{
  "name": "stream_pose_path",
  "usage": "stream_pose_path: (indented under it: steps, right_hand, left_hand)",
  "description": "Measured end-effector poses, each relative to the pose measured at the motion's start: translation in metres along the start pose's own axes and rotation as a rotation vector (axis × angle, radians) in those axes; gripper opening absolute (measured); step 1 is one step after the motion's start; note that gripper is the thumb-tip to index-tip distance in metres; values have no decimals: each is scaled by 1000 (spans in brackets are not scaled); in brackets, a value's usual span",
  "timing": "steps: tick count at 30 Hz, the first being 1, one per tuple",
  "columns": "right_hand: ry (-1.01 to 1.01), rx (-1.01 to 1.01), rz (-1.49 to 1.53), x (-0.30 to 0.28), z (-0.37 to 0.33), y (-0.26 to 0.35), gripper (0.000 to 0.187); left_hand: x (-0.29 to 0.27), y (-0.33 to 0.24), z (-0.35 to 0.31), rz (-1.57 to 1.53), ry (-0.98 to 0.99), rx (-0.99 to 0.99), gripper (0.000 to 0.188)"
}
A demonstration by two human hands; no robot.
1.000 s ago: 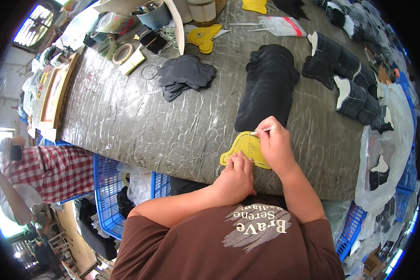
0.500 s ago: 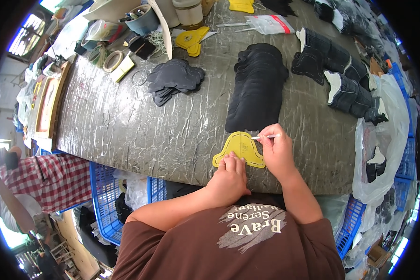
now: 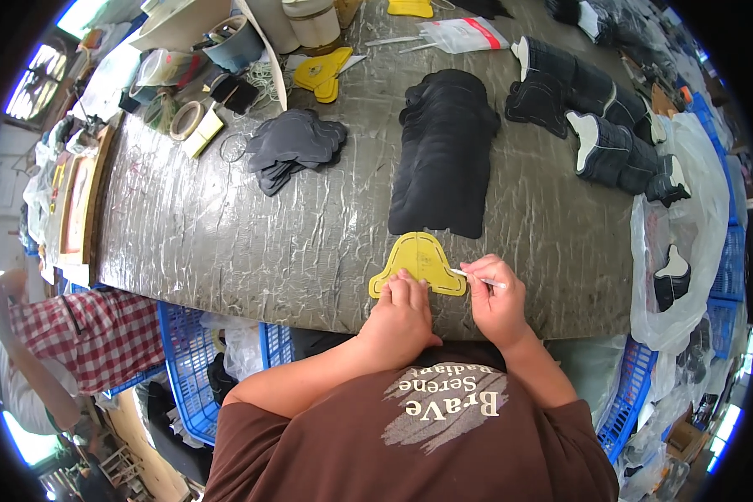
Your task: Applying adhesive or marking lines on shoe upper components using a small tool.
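Observation:
A yellow bell-shaped template (image 3: 418, 251) with slots along its edge lies near the table's front edge. The fingers of my left hand (image 3: 400, 314) are stretched out and press flat on its lower middle. A slim white pen (image 3: 492, 283) is pinched in my right hand (image 3: 502, 308), its tip touching the template's right edge. Whether a piece lies under the template I cannot tell. Just beyond it, a long row of overlapping black cut pieces (image 3: 443, 159) runs away from me. Farther left sits a smaller pile of black pieces (image 3: 297, 146) with pale outlines.
Black boots with white lining (image 3: 615, 151) lie at the right, beside a clear plastic bag (image 3: 699, 226). Another yellow template (image 3: 322, 74), a tape roll (image 3: 186, 120) and a tool pot (image 3: 234, 46) stand far left. Blue crates (image 3: 184, 360) flank me; a person in checked cloth (image 3: 100, 335) is left.
My right hand has moved the pen down along the template's right edge, from near its upper curve to its lower flare. The left hand stays on the template. The whole view has shifted slightly.

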State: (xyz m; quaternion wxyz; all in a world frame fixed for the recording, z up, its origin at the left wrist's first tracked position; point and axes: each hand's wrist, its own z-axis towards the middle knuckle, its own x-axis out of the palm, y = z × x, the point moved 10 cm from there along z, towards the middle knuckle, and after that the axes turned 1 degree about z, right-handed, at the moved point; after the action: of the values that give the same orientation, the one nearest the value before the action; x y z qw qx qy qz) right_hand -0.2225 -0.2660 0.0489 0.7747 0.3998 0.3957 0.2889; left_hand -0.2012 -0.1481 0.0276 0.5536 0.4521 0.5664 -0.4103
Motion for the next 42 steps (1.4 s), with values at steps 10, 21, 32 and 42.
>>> stream_pose_path:
  steps: [10,21,32,42]
  right_hand:
    - [-79,46,106,-14,-15,-1,10]
    - [-3,8,-37,-7,-6,10,10]
    - [-14,28,-72,-18,-25,14,13]
    - [62,-118,-183,-5,-18,38,17]
  left_hand:
    - [2,-1,0,8,16,4,87]
    - [-2,0,0,-5,13,12,86]
    - [-1,0,1,2,-13,13,88]
    - [-15,28,15,-216,107,-8,61]
